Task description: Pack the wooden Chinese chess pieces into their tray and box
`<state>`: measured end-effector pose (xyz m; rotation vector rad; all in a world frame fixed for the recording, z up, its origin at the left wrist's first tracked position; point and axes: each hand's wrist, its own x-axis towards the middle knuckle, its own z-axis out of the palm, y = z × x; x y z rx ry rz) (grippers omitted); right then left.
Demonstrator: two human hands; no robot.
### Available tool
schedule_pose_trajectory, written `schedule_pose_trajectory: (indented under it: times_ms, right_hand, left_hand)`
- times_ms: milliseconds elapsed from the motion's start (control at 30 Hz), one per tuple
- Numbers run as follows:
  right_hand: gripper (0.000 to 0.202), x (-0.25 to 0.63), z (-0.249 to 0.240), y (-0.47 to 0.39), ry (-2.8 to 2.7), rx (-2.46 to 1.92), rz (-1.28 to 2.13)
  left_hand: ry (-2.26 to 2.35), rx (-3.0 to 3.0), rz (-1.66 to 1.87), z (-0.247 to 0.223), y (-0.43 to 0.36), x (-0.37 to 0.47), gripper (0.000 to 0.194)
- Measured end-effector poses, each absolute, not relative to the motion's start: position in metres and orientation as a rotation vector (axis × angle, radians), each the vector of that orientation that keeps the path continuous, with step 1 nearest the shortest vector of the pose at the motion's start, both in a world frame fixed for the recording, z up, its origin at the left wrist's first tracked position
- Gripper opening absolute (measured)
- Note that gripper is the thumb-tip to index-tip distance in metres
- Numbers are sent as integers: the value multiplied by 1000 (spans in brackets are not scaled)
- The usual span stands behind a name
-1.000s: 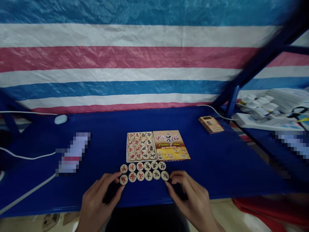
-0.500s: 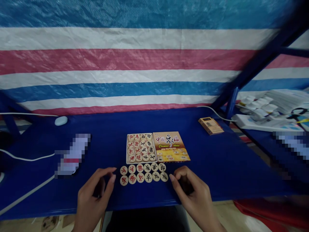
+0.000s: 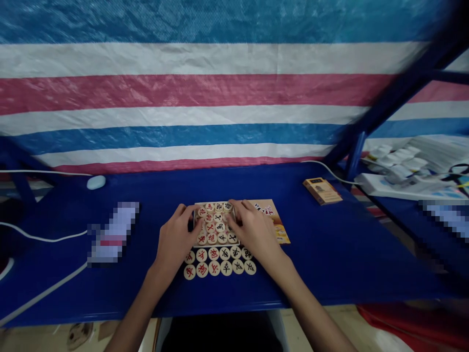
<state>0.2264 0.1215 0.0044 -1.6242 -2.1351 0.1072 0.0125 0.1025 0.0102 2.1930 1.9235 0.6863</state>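
Observation:
My left hand (image 3: 175, 240) reaches over the left side of a shallow white tray (image 3: 219, 245) of round wooden Chinese chess pieces (image 3: 220, 227). Its thumb and forefinger close on a piece in the left column, largely covered by the fingers. From the right, my right hand (image 3: 259, 233) pinches at a piece in the right column, also mostly hidden. Two rows of loose chess pieces (image 3: 214, 268), red characters at left and black at right, lie in front of the tray. Beside it is the chess box lid (image 3: 281, 234), partly behind my right hand.
A phone (image 3: 112, 234) with a blurred screen and cable lies at left, and a white mouse-like object (image 3: 96, 182) farther back. A small tan box (image 3: 322, 190) sits at the back right. Past the blue frame are a power strip (image 3: 395, 187) and another blurred screen (image 3: 445, 215).
Both hands have moved forward and inward from beside the loose rows to the tray, with their fingers now on pieces in it. The loose rows keep their layout.

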Motion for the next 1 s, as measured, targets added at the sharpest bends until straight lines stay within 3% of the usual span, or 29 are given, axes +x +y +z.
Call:
schedule_pose_trajectory:
  times_ms: [400,600,767,1000]
  right_hand:
    - [22,226,5,112,-2048,-1519,140]
    - [23,235,-2,42,-1930,-1268,302]
    - [29,245,-18,-17,-2056,-1186,375]
    - [27,240,-28,-14,-2141,-1075,246]
  left_hand:
    - [1894,2224,814,12,95,9,24]
    - [1801,2311,1055,16,31,12,21]
    - [1674,2476,1009,-7,-28,15,22]
    - [1640,2425,1042,-39,-36,21,30]
